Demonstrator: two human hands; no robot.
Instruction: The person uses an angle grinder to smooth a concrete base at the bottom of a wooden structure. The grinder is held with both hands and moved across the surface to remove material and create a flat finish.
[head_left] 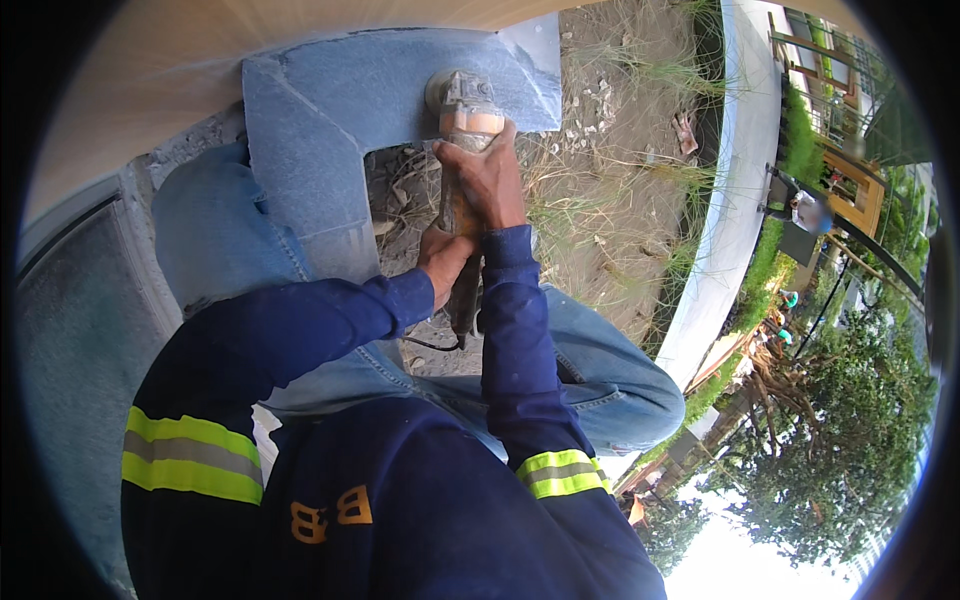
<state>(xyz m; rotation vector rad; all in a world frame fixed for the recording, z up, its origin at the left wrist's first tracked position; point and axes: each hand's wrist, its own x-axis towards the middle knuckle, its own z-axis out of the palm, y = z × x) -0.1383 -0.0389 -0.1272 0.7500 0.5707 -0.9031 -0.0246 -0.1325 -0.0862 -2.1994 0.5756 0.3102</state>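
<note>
An angle grinder with a dusty orange body lies between my hands, its head resting on a grey stone slab. My right hand is wrapped round the front of its body, just behind the head. Farther back, my left hand grips the rear body. A dark cord leaves the grinder's tail. Most of the disc is hidden under the head; only a pale round edge shows at its left. The slab is L-shaped, with a seam across its corner and light dust on it.
My bent knees in jeans flank the work. Right of the slab lies bare soil with dry grass and rubble, bordered by a pale concrete kerb. A beige wall runs along the far side. People and trees are in the distance.
</note>
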